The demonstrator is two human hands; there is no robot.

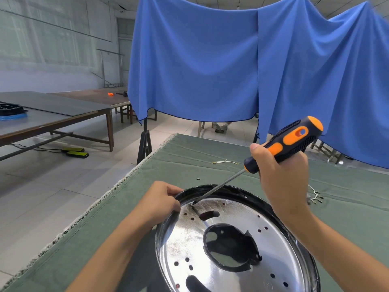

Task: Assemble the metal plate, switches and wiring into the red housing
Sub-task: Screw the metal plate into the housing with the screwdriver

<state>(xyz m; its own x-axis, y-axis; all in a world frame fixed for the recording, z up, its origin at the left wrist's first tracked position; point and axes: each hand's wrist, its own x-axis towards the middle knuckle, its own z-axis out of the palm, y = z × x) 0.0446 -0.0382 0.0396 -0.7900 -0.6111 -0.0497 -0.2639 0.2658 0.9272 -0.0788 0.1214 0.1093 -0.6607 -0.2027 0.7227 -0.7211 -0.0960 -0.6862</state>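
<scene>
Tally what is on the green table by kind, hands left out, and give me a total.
Screwdriver: 1
Round housing with its metal plate: 1
Wire bundles: 2, one near the far edge, one at the right
Small loose piece, perhaps a screw: 1
Total: 5

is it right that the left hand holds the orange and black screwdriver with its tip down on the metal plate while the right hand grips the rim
Not quite: the hands are swapped. In the head view the right hand holds the screwdriver, tip down on the metal plate, while the left hand grips the rim.
</scene>
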